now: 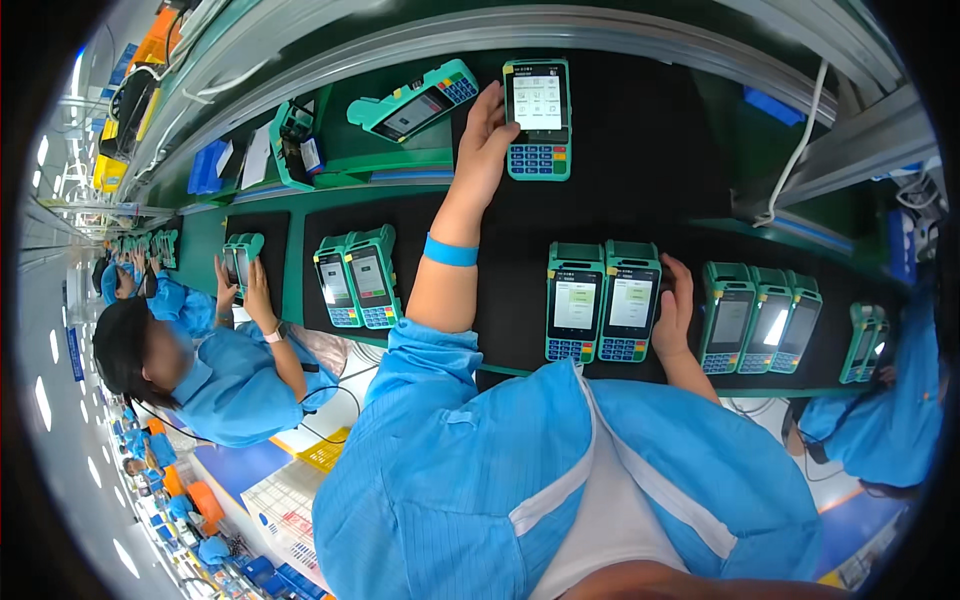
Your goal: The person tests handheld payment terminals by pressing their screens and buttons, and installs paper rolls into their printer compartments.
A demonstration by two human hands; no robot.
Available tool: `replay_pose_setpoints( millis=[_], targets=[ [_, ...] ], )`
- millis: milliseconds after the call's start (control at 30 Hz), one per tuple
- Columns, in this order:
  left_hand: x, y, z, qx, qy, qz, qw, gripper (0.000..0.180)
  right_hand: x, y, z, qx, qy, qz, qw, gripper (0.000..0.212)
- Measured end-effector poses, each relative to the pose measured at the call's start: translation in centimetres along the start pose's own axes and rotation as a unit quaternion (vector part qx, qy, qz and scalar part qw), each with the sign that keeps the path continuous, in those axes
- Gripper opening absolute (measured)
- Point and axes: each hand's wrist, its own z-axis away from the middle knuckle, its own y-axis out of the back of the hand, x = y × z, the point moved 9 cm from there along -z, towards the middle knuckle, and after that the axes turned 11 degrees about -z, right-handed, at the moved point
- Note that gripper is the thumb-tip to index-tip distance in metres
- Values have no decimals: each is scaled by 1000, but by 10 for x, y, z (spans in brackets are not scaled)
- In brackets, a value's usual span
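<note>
A green card payment terminal [540, 162] with a lit screen and a coloured keypad lies on the raised shelf. My left hand [482, 145], with a blue band at its wrist, grips its left edge, thumb over the screen's side. Lower down, two similar terminals stand side by side: a left terminal [573, 305] and a right terminal [629, 300], both with lit screens. My right hand [676, 312] is curled against the right terminal's outer edge; part of its fingers is hidden.
Three terminals [760, 320] stand to the right, two more [357, 277] to the left. A tilted terminal [418, 103] and an upturned green one [292, 145] lie on the shelf. A white cable [797, 150] hangs at right. At left, a co-worker [235, 385] handles a terminal.
</note>
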Motion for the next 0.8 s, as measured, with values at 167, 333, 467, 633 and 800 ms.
replay_pose_setpoints(
  millis=[167,333,467,633,800],
  targets=[
    [12,-6,-2,-14,-20,-31,999,66,7,1,-2,12,-35,-26,999,46],
    [34,-14,2,37,-130,-302,944,60,5,6,2,15,-17,-45,999,45],
    [36,-29,-9,28,-140,-402,905,57,17,8,10,12,-10,-105,994,39],
    [20,-34,-9,3,-84,-380,921,55,15,11,23,9,-29,-128,991,37],
    [19,-38,-2,-3,-89,-391,916,55,21,19,30,8,-21,-123,992,35]
  ],
)
